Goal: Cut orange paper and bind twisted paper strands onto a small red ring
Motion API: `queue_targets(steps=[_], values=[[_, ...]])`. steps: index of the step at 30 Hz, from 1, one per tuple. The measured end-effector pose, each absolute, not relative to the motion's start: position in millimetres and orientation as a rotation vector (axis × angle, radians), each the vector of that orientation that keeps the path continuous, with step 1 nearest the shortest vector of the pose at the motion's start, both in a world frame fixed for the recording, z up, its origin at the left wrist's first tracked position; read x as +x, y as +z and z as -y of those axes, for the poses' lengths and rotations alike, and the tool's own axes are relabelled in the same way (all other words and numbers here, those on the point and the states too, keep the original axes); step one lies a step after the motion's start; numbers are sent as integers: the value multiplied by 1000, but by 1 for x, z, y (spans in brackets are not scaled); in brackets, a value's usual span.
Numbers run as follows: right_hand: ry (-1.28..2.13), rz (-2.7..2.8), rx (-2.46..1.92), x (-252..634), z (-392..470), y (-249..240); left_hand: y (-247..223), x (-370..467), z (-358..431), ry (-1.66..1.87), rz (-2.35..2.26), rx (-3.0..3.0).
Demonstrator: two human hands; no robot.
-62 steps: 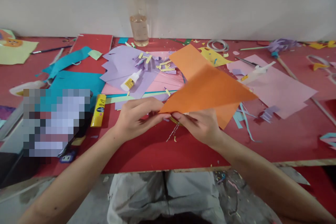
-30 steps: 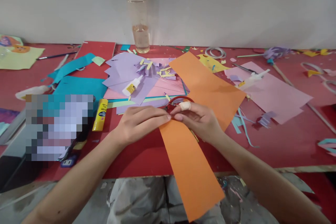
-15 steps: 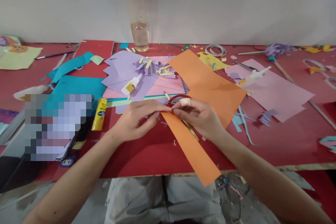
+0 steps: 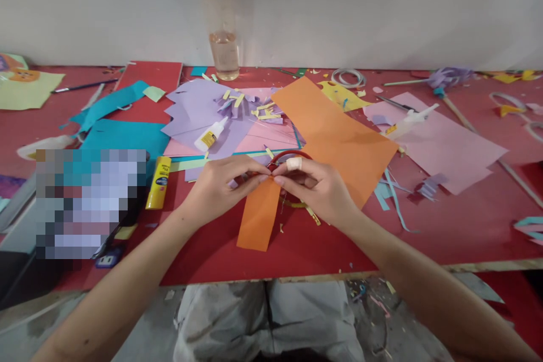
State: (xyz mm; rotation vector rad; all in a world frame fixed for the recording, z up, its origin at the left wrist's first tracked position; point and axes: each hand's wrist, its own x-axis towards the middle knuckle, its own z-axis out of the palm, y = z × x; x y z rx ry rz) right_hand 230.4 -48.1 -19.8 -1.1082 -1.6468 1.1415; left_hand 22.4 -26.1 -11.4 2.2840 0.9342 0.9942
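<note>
An orange paper strip (image 4: 259, 218) hangs down toward the table's front, its upper end pinched between the fingertips of both hands. My left hand (image 4: 229, 184) grips that end from the left. From the right, my right hand (image 4: 311, 184), with a white bandage on one finger, pinches the same end, and the fingertips nearly touch. Just behind the fingers shows a red curved loop (image 4: 292, 154), partly hidden by the hands. A large orange sheet (image 4: 339, 141) lies behind my right hand. To the left of my left hand is a yellow glue stick (image 4: 159, 182).
A small glue bottle (image 4: 211, 134) rests on purple paper (image 4: 193, 107). A tall water bottle (image 4: 224, 51) stands by the wall. At left are teal paper (image 4: 125, 136) and a blurred device (image 4: 93, 203). Pink paper (image 4: 449, 147) with a white glue tool (image 4: 411, 121) lies right.
The orange strip has swung from pointing down right to hanging down and slightly left, and looks shorter in view. The hands have shifted slightly, still pinching its upper end.
</note>
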Motion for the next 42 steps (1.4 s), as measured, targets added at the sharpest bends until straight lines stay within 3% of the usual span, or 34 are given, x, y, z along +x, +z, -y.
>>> queue_targets(steps=[42], values=[[950,1836,-1132,228,48,-20,-8,21,27,838,-1079,1974]])
